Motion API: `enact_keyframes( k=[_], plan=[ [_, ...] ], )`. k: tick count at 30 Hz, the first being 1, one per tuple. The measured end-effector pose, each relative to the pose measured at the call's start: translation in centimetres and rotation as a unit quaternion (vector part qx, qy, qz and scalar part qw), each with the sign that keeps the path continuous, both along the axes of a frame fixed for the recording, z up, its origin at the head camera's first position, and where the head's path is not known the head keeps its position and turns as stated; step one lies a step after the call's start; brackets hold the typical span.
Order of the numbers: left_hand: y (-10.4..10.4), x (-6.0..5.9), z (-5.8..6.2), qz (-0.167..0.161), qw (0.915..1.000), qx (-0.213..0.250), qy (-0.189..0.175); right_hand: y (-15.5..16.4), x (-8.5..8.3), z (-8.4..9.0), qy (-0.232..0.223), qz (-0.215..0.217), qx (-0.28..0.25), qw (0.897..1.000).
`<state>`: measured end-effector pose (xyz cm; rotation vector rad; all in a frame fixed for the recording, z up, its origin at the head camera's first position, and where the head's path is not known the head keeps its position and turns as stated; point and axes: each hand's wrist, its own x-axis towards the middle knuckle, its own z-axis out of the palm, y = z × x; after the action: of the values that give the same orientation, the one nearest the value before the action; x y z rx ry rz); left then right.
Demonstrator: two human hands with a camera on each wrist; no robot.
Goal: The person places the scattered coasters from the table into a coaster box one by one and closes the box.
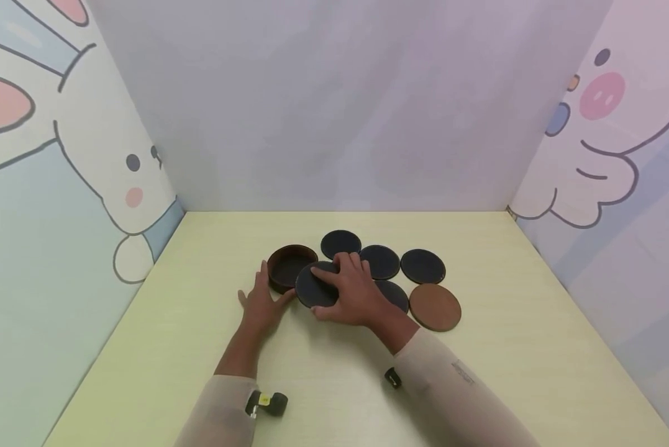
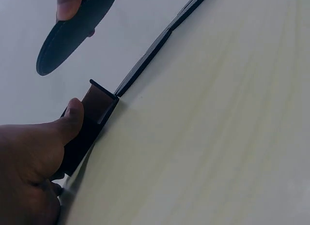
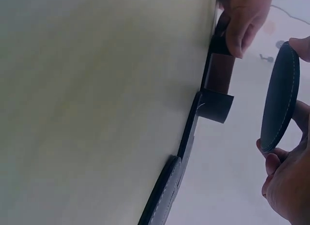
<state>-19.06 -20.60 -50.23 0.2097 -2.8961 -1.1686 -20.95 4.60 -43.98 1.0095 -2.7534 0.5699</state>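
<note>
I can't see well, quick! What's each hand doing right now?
Left hand: fingers touching the round brown holder, thumb against its side.
Right hand: pinching a dark coaster, lifted off the table.

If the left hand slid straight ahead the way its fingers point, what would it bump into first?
Most likely the round brown holder: the left hand already rests against its near side, thumb touching the wall, so it would push that first.

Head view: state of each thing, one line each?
Round holder: upright, empty, steadied by the left hand.
Dark coaster: lifted and tilted, pinched by the right hand.
Three dark coasters: flat on the table.
Fourth dark coaster: flat, partly hidden by the right hand.
Brown coaster: flat, untouched.
</note>
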Motion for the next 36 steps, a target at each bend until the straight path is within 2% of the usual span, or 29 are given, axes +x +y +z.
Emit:
enact_keyframes(
  k=[4, 15, 23, 29, 36],
  plan=[
    [0.0, 0.0, -0.1, 0.001, 1.0000, -0.001, -0.004, -0.9, -0.9, 0.0, -0.001, -0.003, 0.002, 1.000],
    [0.2, 0.3, 0.1, 0.000, 1.0000, 0.006, 0.002, -3.4, -2.8, 0.5, -0.056, -0.042, 0.000, 0.998],
    [0.0, 0.1, 0.2, -0.004, 0.9998, 0.017, 0.008, -6.2, -4.1, 1.6, -0.080, -0.087, 0.040, 0.992],
    [-0.1, 0.2, 0.3, -0.007, 0.9997, 0.021, 0.005, -7.5, -4.8, 2.0, -0.083, -0.104, 0.064, 0.989],
    [-0.3, 0.3, 0.4, -0.010, 0.9997, 0.024, -0.002, -8.5, -5.6, 1.3, -0.078, -0.101, 0.078, 0.989]
  ],
)
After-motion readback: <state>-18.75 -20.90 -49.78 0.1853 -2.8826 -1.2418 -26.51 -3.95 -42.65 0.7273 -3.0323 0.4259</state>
